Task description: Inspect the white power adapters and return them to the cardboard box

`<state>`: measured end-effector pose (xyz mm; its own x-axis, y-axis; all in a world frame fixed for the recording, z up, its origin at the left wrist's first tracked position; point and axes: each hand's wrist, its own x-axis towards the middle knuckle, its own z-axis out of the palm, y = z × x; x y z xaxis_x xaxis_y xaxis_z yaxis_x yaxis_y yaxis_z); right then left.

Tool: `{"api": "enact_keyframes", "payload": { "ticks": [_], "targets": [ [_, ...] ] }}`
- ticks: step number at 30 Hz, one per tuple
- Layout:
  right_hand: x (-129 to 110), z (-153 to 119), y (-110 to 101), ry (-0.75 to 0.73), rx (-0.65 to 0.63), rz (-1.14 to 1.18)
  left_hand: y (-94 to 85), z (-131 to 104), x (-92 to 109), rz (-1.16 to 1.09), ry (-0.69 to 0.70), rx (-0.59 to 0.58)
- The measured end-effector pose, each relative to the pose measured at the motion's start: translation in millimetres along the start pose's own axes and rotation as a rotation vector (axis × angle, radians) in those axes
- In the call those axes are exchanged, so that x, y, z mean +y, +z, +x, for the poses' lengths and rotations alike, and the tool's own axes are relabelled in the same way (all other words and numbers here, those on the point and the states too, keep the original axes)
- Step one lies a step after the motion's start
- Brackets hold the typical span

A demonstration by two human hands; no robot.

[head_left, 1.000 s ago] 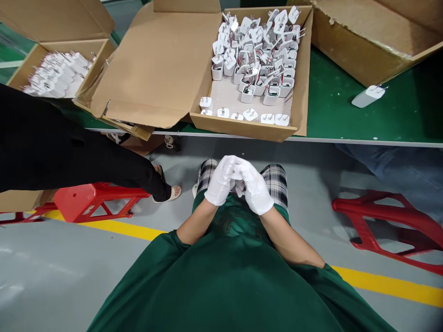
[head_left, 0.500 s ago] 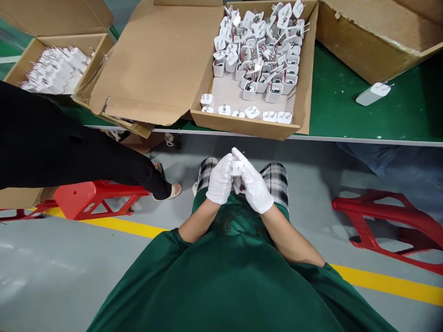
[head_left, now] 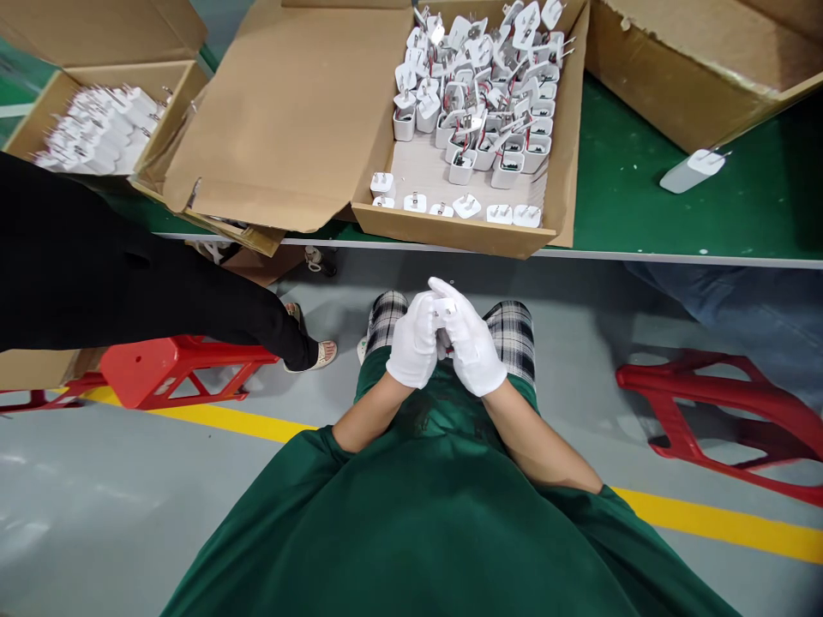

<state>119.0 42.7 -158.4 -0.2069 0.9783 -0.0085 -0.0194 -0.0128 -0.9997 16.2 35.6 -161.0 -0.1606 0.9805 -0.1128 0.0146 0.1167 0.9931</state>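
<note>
Above my lap, a small white plug adapter (head_left: pixel 443 308) is gripped between my two white-gloved hands. My left hand (head_left: pixel 415 339) closes on its left side, and my right hand (head_left: pixel 474 343) closes on its right side with the fingers over the top. The fingers hide most of the adapter. Beyond my knees, a cardboard box (head_left: pixel 450 233) on the green table holds several white adapter housings (head_left: pixel 463 165), many with loose pronged caps and red wires. Several capped adapters (head_left: pixel 500 213) stand along its near edge.
One white adapter (head_left: pixel 693 170) lies on the green table (head_left: pixel 630 206), near another cardboard box (head_left: pixel 681 77). At the left, a smaller box (head_left: pixel 183 94) holds several adapters. A person's black-clad leg (head_left: pixel 212 291) and red stools (head_left: pixel 145 368) (head_left: pixel 713 403) flank me.
Both hands have shifted slightly around the adapter, and my left hand has turned a little closer to my right. The view has moved slightly.
</note>
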Motion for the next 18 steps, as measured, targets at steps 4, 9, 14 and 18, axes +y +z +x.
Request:
{"api": "enact_keyframes", "payload": {
  "ticks": [4, 9, 14, 18],
  "targets": [
    [10, -1, 4, -0.106, 0.062, -0.064, -1.0, 3, -1, 0.189, 0.157, 0.091],
    [19, -2, 11, -0.13, 0.148, -0.075, 0.7, 4, 2, 0.331, 0.198, 0.11],
    [12, 0, 15, -0.162, 0.197, -0.034, 2.8, 3, -5, 0.31, 0.247, 0.136],
    [5, 0, 15, -0.075, 0.189, 0.105, 2.7, 0, -6, 0.205, 0.149, 0.129]
  ]
}}
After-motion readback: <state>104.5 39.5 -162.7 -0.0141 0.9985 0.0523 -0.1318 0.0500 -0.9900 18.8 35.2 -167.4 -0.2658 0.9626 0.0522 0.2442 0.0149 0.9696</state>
